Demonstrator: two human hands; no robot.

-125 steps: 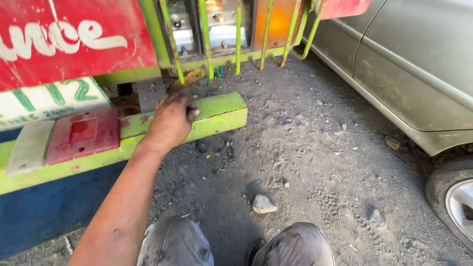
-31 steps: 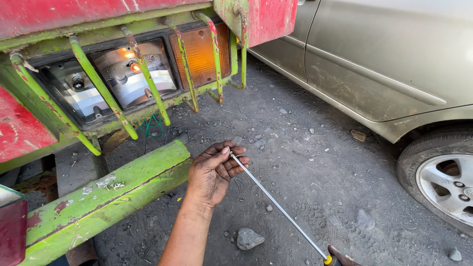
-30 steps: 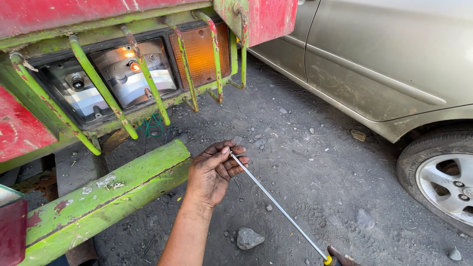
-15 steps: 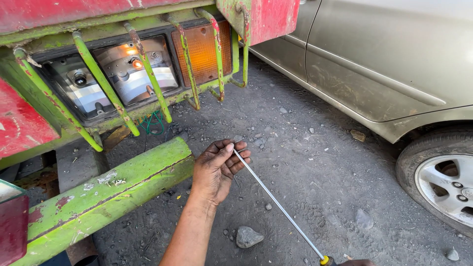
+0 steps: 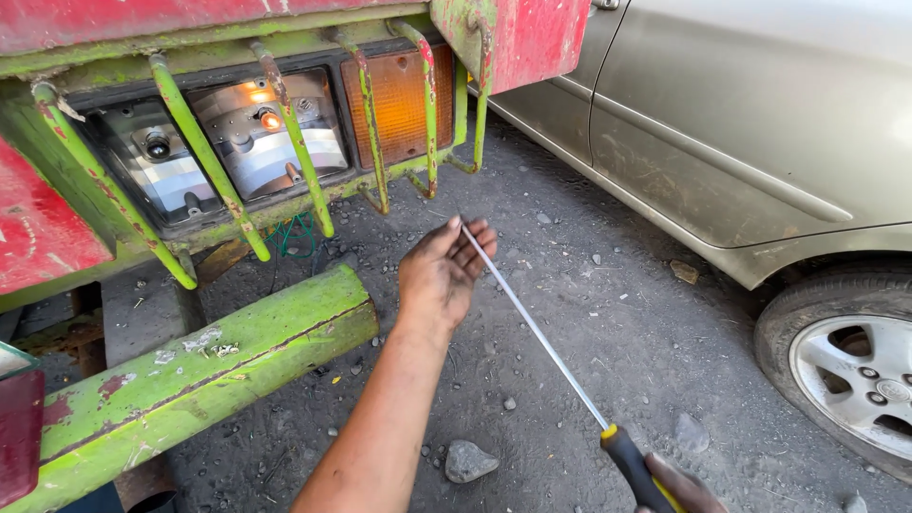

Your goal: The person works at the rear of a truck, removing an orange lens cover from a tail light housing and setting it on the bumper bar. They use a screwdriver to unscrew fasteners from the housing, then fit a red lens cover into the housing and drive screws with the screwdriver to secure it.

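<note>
L hand [image 5: 439,275] is up off the green bumper bar [image 5: 199,375] now, palm open, fingers spread; the fingertips [image 5: 467,239] steady the shaft of a long screwdriver [image 5: 537,332] near its tip. Loose guiding touch, not a closed hold. 4 s back that hand was pressed on the bar, no tool in view. Over the last sec the tip crept slightly up toward the lamp cluster.

R hand [image 5: 684,486] sits at the bottom edge of view, mostly cut off. Its grip looks closed round the black/yellow handle [image 5: 632,465], but too little shows to be sure.

Screwdriver runs diagonally above the ground, handle low right, tip high left, pointing at the lower corner of the tail-light housing [image 5: 256,142] behind the green guard bars [image 5: 285,133]. Amber lens [image 5: 394,100] is right of the clear ones; one bulb is lit.

So work has prob. moved from the bar to the lamp unit, w/ the tool lined up but not yet touching it.

Nearby: grey car [image 5: 760,123] and its wheel [image 5: 855,370] on the right, a stone [image 5: 468,461] on the gravel ground [image 5: 589,285].
</note>
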